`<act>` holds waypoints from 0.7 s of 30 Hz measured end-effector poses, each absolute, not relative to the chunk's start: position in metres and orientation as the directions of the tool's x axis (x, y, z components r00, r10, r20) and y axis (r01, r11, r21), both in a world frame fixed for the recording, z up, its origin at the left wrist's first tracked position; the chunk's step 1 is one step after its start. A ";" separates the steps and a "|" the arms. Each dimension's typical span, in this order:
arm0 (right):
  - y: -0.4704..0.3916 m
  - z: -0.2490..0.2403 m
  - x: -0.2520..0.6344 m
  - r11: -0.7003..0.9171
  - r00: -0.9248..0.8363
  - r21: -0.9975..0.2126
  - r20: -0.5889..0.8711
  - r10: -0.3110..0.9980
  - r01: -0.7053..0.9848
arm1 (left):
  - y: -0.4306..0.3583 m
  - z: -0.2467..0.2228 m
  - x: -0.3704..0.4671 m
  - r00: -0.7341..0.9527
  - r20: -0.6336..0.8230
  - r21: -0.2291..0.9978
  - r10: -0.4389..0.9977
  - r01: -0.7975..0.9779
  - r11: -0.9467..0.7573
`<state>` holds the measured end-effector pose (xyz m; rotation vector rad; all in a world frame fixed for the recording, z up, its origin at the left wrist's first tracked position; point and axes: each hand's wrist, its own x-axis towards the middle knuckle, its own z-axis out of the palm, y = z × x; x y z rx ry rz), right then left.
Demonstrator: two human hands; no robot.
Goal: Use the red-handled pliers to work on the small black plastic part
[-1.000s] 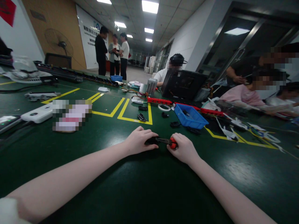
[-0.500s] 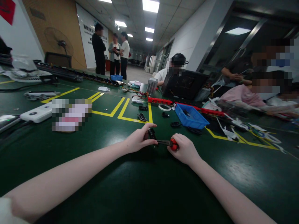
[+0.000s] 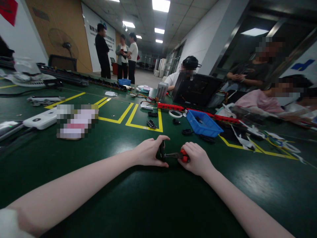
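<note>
My left hand (image 3: 151, 152) is closed around a small black plastic part (image 3: 162, 149), gripping it between thumb and fingers above the green table (image 3: 138, 205). In my right hand (image 3: 195, 157) are red-handled pliers (image 3: 177, 155), with the fingers wrapped round the handles. The pliers' dark narrow jaws point left, and their tip is at the black part; whether they bite on it I cannot tell. Beyond my hands lie more black parts, one of them (image 3: 151, 124) inside a yellow taped outline.
A blue tray (image 3: 208, 129) with a black piece inside stands right of centre. Behind it run red strips (image 3: 170, 106) and a white ring (image 3: 175, 114). A white power strip (image 3: 44, 119) and a phone (image 3: 76, 127) lie left. Co-workers sit across the table.
The black part has turned more upright in my left hand, whose thumb has moved lower, away from the pliers' tip. The pliers have shifted slightly down; my right hand barely moved.
</note>
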<state>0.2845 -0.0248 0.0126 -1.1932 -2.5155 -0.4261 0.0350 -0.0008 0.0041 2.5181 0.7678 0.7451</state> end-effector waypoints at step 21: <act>-0.022 0.012 0.284 0.603 -0.609 0.166 0.422 0.671 0.780 | -0.006 0.008 0.037 0.716 0.418 0.250 0.559 0.501 -0.829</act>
